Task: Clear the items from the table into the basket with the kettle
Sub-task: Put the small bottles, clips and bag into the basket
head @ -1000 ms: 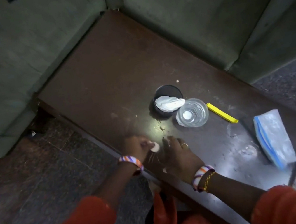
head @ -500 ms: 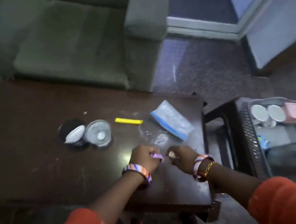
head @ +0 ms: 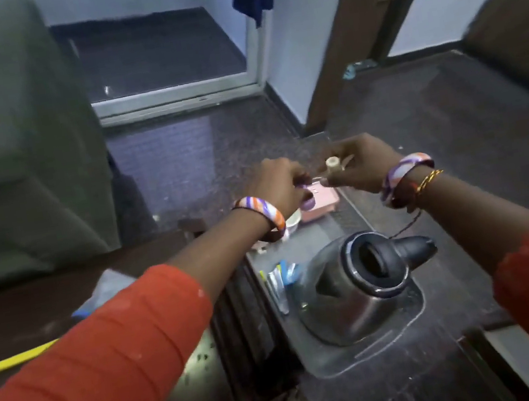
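Both hands hang over the far end of the basket (head: 378, 359), beyond the kettle (head: 357, 293) that lies in it. The left hand (head: 280, 185) is closed around a small purple piece (head: 306, 199), only part of which peeks out below the fingers. The right hand (head: 363, 164) is pinched on a small cream cylinder (head: 333, 163), which stands upright above the thumb with its round end facing up. The two hands are close together, almost touching at the fingertips, and it is too blurred to tell whether the two pieces are joined.

The relation that matters is vertical: the open space of the basket lies straight below both hands, on the far side of the kettle, where a pink box (head: 324, 203) and a white cup (head: 292, 222) already sit. Neither hand is clearly nearer; the left hand hangs just over the cup and the right just past the pink box. A release from here would likely land both pieces beyond the kettle, not on it. The kettle's open mouth faces up and toward the person, so a drop nearer to it could go inside.

Left of the kettle, on the worktop (head: 64, 301), a yellow strip (head: 26, 356) and a clear bag with a blue edge (head: 104, 291) wait to be cleared, partly hidden by the left sleeve.
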{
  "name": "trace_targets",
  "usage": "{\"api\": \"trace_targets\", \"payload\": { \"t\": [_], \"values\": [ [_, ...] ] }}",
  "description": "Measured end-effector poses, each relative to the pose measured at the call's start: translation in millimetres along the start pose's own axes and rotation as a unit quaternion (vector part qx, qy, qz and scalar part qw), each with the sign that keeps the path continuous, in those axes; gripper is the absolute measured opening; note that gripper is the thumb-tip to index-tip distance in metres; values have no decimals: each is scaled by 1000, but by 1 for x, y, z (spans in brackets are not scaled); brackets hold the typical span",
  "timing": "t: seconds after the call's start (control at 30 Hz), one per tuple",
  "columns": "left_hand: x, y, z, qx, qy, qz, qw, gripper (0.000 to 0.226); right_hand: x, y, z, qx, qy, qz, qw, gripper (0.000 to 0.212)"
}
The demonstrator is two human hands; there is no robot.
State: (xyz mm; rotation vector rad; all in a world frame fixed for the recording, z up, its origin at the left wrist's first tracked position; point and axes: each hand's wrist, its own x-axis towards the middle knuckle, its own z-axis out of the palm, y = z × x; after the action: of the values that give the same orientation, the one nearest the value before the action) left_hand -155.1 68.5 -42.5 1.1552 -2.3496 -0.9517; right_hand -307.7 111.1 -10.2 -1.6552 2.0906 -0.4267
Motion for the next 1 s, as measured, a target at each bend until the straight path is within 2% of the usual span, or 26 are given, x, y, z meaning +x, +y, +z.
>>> {"api": "trace_targets", "payload": {
  "t": [0.17, 0.3, 0.4, 0.47, 0.57, 0.7, 0.77, 0.87, 1.0],
  "values": [
    [56, 17, 81, 50, -92, 15, 994, 21, 30, 106, -9, -11, -49, 32, 998, 21],
    [78, -6, 130, 66, -94, 18, 993, 11, 44, 150, 19, -43, -105, 32, 993, 27],
    [93, -27, 158, 137, -156, 3, 978, 12, 55, 169, 45, -49, -129, 9, 990, 26],
    [100, -34, 169, 187, -196, 9, 963, 17, 63, 180, 62, -64, -157, -6, 985, 26],
    [102, -38, 180, 218, -215, 35, 951, 18, 69, 191, 83, -85, -191, -26, 978, 28],
    [100, -38, 192, 285, -252, 89, 920, 23, 71, 192, 94, -107, -200, -53, 972, 20],
    [100, -38, 195, 309, -271, 90, 907, 28, 72, 191, 98, -114, -201, -54, 971, 19],
    [100, -40, 194, 316, -274, 75, 905, 28, 75, 191, 99, -123, -216, -48, 968, 21],
    [95, -43, 177, 294, -243, 64, 922, 28, 81, 181, 84, -138, -225, -38, 964, 25]
  ]
}}
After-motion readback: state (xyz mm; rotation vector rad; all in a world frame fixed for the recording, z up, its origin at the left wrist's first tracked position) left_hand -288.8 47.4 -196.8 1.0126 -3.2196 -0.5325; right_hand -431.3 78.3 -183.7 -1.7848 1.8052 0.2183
